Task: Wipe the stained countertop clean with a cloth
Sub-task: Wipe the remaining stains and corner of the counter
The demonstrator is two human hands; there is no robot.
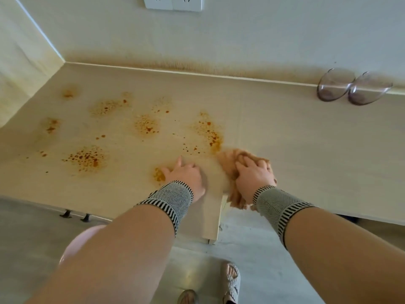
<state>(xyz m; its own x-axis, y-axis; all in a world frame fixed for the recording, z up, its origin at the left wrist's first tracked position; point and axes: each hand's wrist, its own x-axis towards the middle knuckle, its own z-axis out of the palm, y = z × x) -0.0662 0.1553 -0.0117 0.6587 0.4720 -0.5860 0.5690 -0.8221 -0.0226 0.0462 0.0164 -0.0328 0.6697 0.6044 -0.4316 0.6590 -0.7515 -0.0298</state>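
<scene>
**Cloth at the edge of the stains, wiping barely begun**

I see my right hand (254,172) pressing a tan cloth (232,163) onto the counter (285,132), fingers curled into the bunched fabric and gripping it. My left hand (186,174) lies flat on the surface just beside it, fingers fairly straight, bracing and holding nothing; its fingertips touch a small orange patch (158,174).

The cloth sits near the front edge, about mid-counter, with its far end touching the nearest big stain (208,132). It is crumpled, so no clear face or direction; its long axis runs roughly from the front edge, where a tail hangs over, back toward the wall. The rest of the stains (85,159) spread out to the left, all looking untouched.

To do this step well, I judge I should keep the palm flat for even pressure, sweep leftward in overlapping strokes, and refold the cloth once it loads up, or it will smear orange. The left hand should lift off its patch. Two glass bowls (355,87) at the back right are well apart
</scene>
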